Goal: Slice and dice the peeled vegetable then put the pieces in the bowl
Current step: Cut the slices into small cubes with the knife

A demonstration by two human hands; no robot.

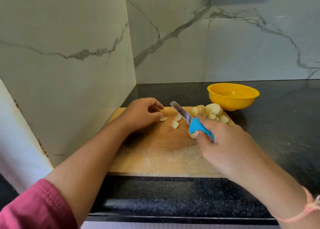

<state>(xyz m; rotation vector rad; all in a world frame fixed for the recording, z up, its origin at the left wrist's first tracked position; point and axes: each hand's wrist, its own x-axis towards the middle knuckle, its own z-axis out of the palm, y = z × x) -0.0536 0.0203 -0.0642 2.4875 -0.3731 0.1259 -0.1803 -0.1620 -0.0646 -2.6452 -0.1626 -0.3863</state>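
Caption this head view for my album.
Right hand grips a blue-handled steel knife over a wooden cutting board while left hand pinches a pale vegetable piece; yellow plastic bowl behind.

The marble wall (69, 73) shuts off the frame's left, close beside my board (155, 159). The board's lower half lies bare; a slice pile (213, 112) (just before the yellow bowl (232, 99)) crowds its upper right. The counter (277, 125) at right lies open.

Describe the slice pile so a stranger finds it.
Start at the wooden cutting board on the dark counter. At its far right corner, beside the yellow bowl, lies the pile of round slices. Unlike the cut pieces mid-board, they are whole, overlapping discs.
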